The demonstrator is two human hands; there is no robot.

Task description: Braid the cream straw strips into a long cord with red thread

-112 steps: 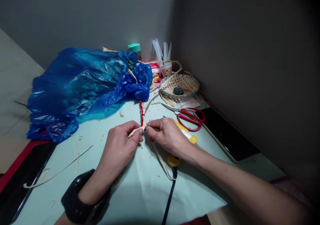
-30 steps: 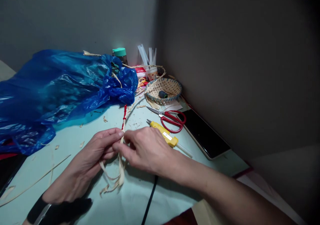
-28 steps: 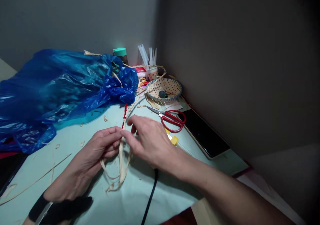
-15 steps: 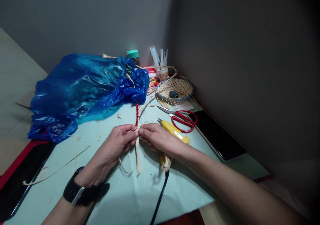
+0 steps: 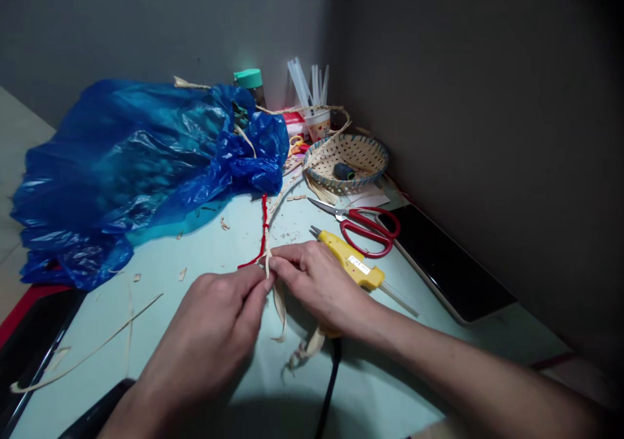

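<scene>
My left hand [image 5: 214, 325] and my right hand [image 5: 319, 276] meet at the middle of the table, both closed in a pinch. Between their fingertips is a braid of pale dried husk strips [image 5: 268, 247], which runs back toward the basket. Red string [image 5: 264, 214] lies along it, one end trailing left by my left fingers. A loose strip tail [image 5: 279, 305] hangs below the fingertips. Just right of my right hand is a yellow hot glue gun [image 5: 348, 257]; beneath that wrist lies another curled husk piece [image 5: 312, 346].
Red-handled scissors [image 5: 368, 231] and a dark-screened tablet [image 5: 448, 263] lie at the right. Farther back are a woven basket [image 5: 316, 177] holding a dark thread spool [image 5: 344, 172], and a paper cup [image 5: 319, 125] of glue sticks. A blue plastic bag [image 5: 146, 153] covers the back left.
My left hand has turned palm-down and shifted nearer, pulling at a strip. The red string's lower end now shows, bent out to the left. The view has tilted down and moved closer.
</scene>
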